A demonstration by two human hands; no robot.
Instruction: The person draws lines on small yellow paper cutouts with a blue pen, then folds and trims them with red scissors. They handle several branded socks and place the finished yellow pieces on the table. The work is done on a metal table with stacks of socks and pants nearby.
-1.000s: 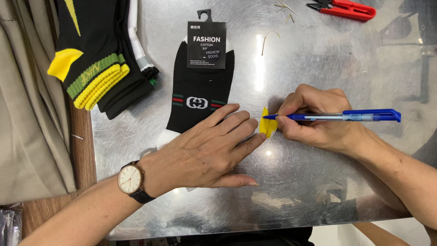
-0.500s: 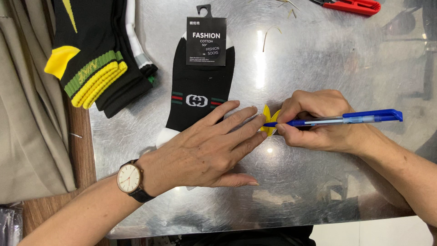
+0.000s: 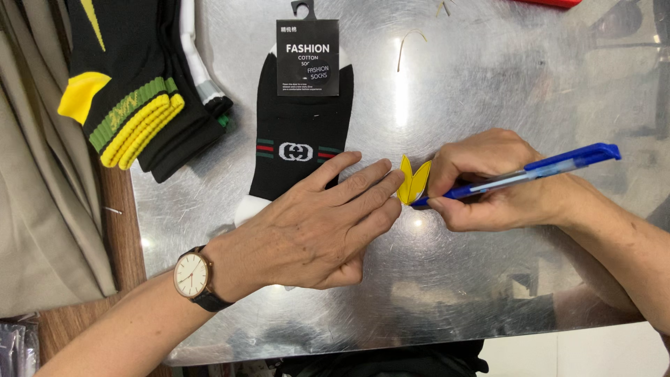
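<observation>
My left hand [image 3: 317,223] lies flat on the shiny metal table [image 3: 488,91], fingers spread, covering the lower part of a black sock [image 3: 300,126] with a black card tag [image 3: 307,56]. Its fingertips press the edge of a small yellow paper label [image 3: 412,180]. My right hand [image 3: 499,183] grips a blue pen [image 3: 537,171], its tip touching the yellow label. A watch sits on my left wrist [image 3: 192,276].
A stack of black socks [image 3: 132,91] with yellow and green bands lies at the table's left. Beige cloth [image 3: 35,195] hangs past the left edge over a wooden surface. A red tool [image 3: 551,3] shows at the top edge.
The view has shifted slightly, so everything sits lower in frame. Both hands stay at the yellow label, the pen tip still on it.
</observation>
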